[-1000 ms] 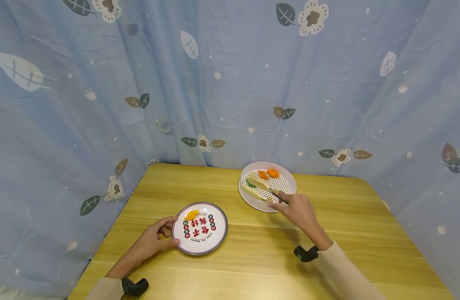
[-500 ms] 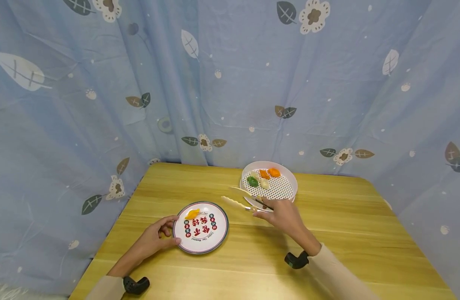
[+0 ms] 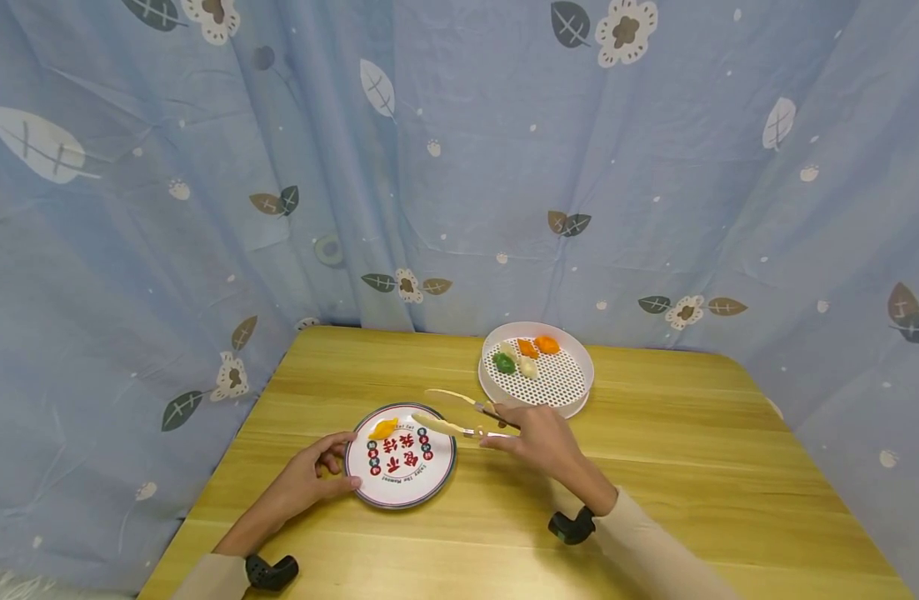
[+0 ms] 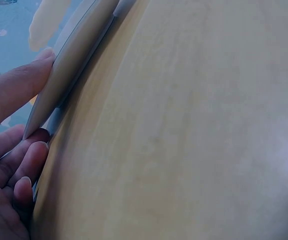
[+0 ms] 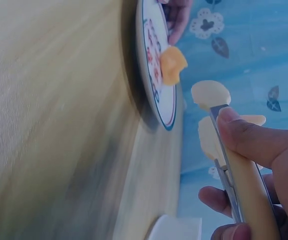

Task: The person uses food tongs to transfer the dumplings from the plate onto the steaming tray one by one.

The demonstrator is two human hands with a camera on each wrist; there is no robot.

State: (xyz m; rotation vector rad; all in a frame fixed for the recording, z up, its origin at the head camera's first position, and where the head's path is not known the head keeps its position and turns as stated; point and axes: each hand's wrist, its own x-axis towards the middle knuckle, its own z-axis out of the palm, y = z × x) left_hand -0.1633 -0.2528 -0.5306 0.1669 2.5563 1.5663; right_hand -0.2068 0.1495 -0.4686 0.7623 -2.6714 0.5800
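In the head view my left hand [image 3: 303, 477] pinches the left rim of a white plate [image 3: 432, 477] with red lettering. The left wrist view shows the thumb on top of the plate edge [image 4: 76, 60] and curled fingers at its underside. A yellow dumpling-shaped piece [image 3: 382, 429] lies at the plate's upper left. My right hand [image 3: 547, 440] grips a pair of tongs [image 3: 438, 424] with cream tips. Those tips stand apart, one over the plate's right side, and I see nothing between them. In the right wrist view the thumb presses the tongs' handle [image 5: 254, 195].
A round white perforated steamer tray [image 3: 560, 382] stands at the back, right of the plate. It holds a green piece [image 3: 505, 363], pale pieces [image 3: 529, 367] and orange pieces [image 3: 546, 344]. Behind the wooden table [image 3: 654, 433] hangs a blue patterned curtain [image 3: 466, 167].
My right hand has carried the tongs left from above the steamer tray to the plate's right edge. The left hand, the plate and the yellow piece have stayed put.
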